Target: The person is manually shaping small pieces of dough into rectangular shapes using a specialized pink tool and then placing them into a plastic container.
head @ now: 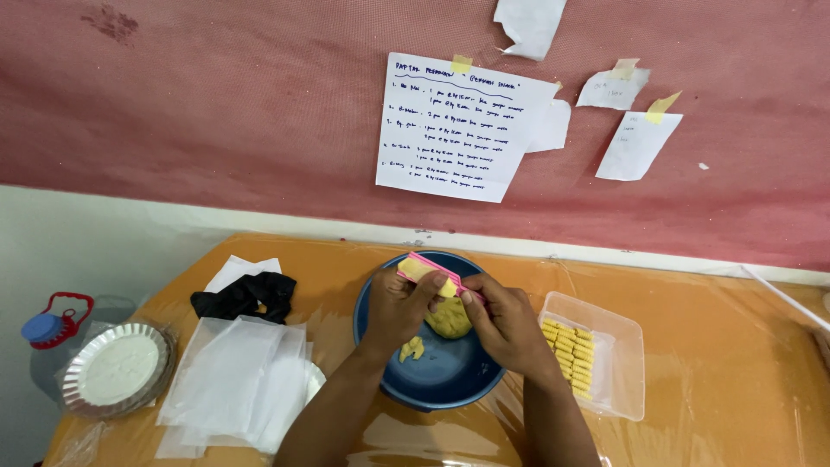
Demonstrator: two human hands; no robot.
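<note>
Above a blue bowl (437,380), both my hands hold a narrow pink mould (430,268) with yellow dough pressed onto it. My left hand (396,304) grips its left end, fingers curled around the dough. My right hand (508,324) pinches the mould's right end with thumb and fingers. Inside the bowl lie a lump of yellow dough (450,318) and a small scrap of dough (412,348). To the right, a clear plastic container (624,363) holds several ridged yellow dough pieces (571,346) in rows.
The table has an orange cover under clear plastic (735,363). White plastic sheets (233,380) and a black cloth (246,296) lie at left. Further left sit a foil tin of white flour (117,367) and a bottle with a blue cap (45,329). Paper notes hang on the red wall (216,104).
</note>
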